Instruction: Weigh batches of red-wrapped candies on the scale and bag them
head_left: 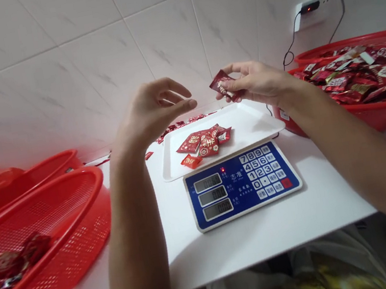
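Above the right side of the scale's white tray (256,123), my right hand (256,81) pinches a dark red candy packet (222,84) with pale lettering. My left hand (161,101) hangs over the tray's left part, thumb and fingers apart, with nothing in it. Several red packets (207,142) with gold print lie in a small pile on the tray, and a small orange-red packet (191,161) is at its near edge. In front of the tray is the scale's blue panel (243,185), with number keys and three displays.
At left stands a red perforated basket (89,192) holding a few packets, another red basket (64,159) behind it. Red tubs (369,108) heaped with packets stand at right. More small packets (175,126) lie behind the tray. A wall socket (313,11) has cables hanging from it.
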